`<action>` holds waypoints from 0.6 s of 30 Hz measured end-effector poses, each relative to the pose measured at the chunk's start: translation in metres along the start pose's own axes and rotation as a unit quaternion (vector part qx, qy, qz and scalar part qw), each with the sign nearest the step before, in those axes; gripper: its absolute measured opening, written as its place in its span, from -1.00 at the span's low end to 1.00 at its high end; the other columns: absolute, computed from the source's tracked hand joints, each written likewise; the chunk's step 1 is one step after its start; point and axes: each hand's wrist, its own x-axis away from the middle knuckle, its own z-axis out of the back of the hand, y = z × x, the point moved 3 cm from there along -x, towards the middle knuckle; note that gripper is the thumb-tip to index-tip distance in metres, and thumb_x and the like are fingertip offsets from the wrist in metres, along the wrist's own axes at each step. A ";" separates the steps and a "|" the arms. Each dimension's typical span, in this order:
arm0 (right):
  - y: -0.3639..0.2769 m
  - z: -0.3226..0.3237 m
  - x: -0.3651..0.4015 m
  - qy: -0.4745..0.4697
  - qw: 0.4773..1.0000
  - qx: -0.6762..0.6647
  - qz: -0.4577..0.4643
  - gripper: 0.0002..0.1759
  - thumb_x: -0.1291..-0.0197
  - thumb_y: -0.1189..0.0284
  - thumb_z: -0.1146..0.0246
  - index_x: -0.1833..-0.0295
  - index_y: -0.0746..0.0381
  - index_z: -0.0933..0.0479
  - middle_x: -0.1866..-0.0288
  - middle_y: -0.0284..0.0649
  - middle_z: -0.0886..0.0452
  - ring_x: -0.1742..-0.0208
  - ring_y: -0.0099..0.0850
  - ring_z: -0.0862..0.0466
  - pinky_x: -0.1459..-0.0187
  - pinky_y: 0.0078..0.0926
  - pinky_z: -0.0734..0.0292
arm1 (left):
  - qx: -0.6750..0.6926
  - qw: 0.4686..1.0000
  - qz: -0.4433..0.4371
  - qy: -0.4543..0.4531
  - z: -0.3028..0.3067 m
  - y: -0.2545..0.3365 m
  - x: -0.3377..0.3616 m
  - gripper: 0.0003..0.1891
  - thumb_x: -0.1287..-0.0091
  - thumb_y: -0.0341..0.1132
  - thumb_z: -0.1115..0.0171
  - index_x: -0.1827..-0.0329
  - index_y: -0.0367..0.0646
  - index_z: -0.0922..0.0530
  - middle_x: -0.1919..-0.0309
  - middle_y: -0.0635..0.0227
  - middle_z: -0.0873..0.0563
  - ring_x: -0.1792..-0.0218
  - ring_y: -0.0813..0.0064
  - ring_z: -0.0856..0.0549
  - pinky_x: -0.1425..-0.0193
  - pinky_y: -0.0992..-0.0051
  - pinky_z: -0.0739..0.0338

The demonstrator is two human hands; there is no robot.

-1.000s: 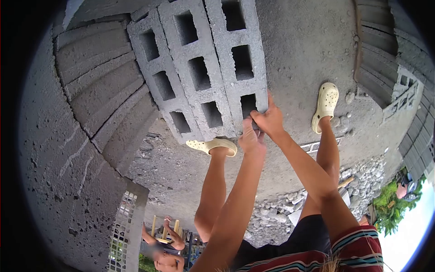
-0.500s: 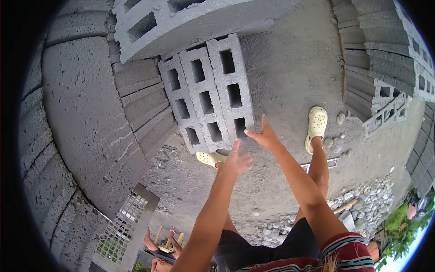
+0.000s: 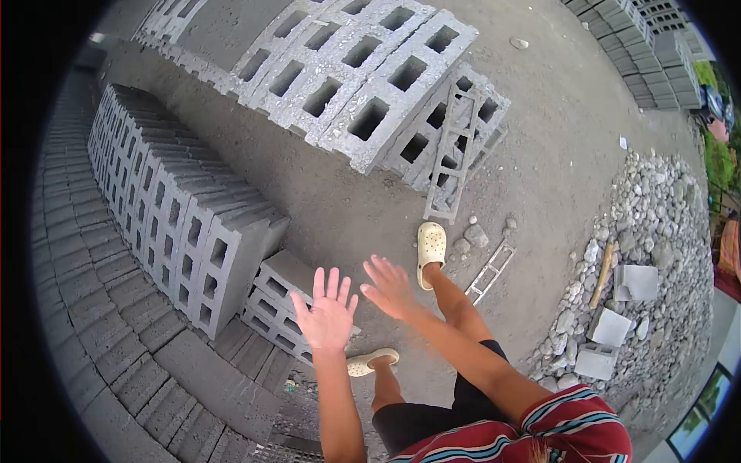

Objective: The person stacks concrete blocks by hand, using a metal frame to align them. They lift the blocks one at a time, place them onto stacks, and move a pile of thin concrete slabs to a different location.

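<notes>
My left hand [image 3: 326, 318] is raised palm-up with its fingers spread, holding nothing. Just left of it, low down, lie several hollow concrete blocks [image 3: 272, 302] with their holes facing out. My right hand [image 3: 388, 287] is held flat in the air beside the left one, its fingers stretched out and nothing in them. A cream clog [image 3: 431, 245] on my foot shows beyond the right hand. A longer row of upright hollow blocks [image 3: 189, 224] stands to the left.
A big stack of hollow blocks [image 3: 363, 73] stands ahead, with a ladder-shaped frame [image 3: 455, 150] leaning against lower blocks. Another small frame [image 3: 491, 272] lies on the ground. At right is a stone pile [image 3: 656, 224] with a wooden handle [image 3: 603, 275] and broken block pieces [image 3: 636, 283].
My view has swung round, bringing the stone pile and the large stack into sight. Both hands have come away from the three upright blocks, and the left palm now faces up.
</notes>
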 end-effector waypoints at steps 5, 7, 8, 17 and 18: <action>0.130 0.080 -0.060 0.257 0.896 -0.060 -0.356 0.06 0.15 0.07 -0.36 -0.36 0.34 0.04 -0.30 0.18 -0.10 -0.26 0.07 -0.20 -0.23 -0.05 -0.06 | -0.385 0.913 -0.078 0.112 -0.112 0.004 -0.052 -0.33 -0.34 0.14 0.14 -0.32 -0.21 -0.17 -0.24 0.17 -0.35 -0.21 0.34 -0.36 -0.22 0.38 -0.22; 0.144 0.093 -0.088 0.224 0.865 -0.087 -0.440 0.14 0.20 0.07 -0.39 -0.38 0.32 0.11 -0.33 0.16 -0.05 -0.28 0.09 -0.18 -0.25 -0.06 -0.05 | -0.553 0.819 -0.043 0.149 -0.132 -0.009 -0.063 -0.38 -0.33 0.04 0.03 -0.29 -0.24 -0.21 -0.24 0.17 -0.36 -0.23 0.34 -0.35 -0.26 0.36 -0.21; 0.149 0.097 -0.099 0.189 0.860 -0.089 -0.466 0.16 0.21 0.07 -0.40 -0.39 0.31 0.13 -0.35 0.16 -0.03 -0.28 0.10 -0.17 -0.26 -0.06 -0.03 | -0.630 0.759 -0.025 0.165 -0.138 -0.018 -0.067 -0.40 -0.32 -0.01 -0.03 -0.27 -0.26 -0.23 -0.23 0.16 -0.36 -0.24 0.33 -0.35 -0.28 0.35 -0.20; 0.179 0.066 -0.127 0.125 0.813 0.083 -0.563 0.10 0.20 0.38 -0.37 -0.41 0.26 0.17 -0.35 0.09 -0.04 -0.21 0.02 -0.25 -0.20 -0.07 -0.10 | -0.759 0.643 0.102 0.035 -0.157 -0.061 -0.079 -0.57 -0.29 -0.29 -0.15 -0.16 -0.32 -0.34 -0.11 0.16 -0.48 -0.15 0.43 -0.43 -0.23 0.49 -0.28; 0.178 0.075 -0.125 0.134 0.818 0.041 -0.558 0.06 0.18 0.41 -0.34 -0.40 0.27 0.16 -0.32 0.08 -0.08 -0.17 0.00 -0.27 -0.16 -0.09 -0.13 | -0.769 0.628 0.116 0.027 -0.159 -0.063 -0.081 -0.57 -0.29 -0.29 -0.15 -0.16 -0.32 -0.33 -0.11 0.15 -0.48 -0.14 0.43 -0.44 -0.23 0.49 -0.29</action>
